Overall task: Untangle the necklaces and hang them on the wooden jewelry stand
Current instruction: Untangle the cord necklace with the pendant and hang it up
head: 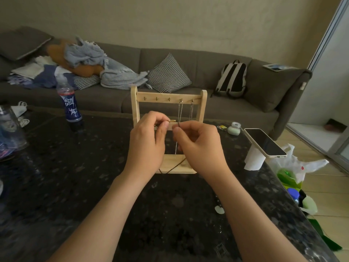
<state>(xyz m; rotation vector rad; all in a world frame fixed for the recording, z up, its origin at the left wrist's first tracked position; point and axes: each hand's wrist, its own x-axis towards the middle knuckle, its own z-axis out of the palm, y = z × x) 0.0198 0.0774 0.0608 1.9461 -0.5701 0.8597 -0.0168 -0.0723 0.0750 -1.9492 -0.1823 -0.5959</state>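
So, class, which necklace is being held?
The dark cord with a gold clasp, pinched between left hand and right hand; the silver chains hang on the stand.

No readable words anywhere. The soft-drink bottle (70, 103) wore a blue label (71, 108) with white graffiti-style marks, but they were too blurred to make out a single letter or a brand. A small white tag (303, 85) on the sofa arm was too small to tell whether it carried print. And a red spot on the white plastic bag (302, 165) gave no legible sign either.
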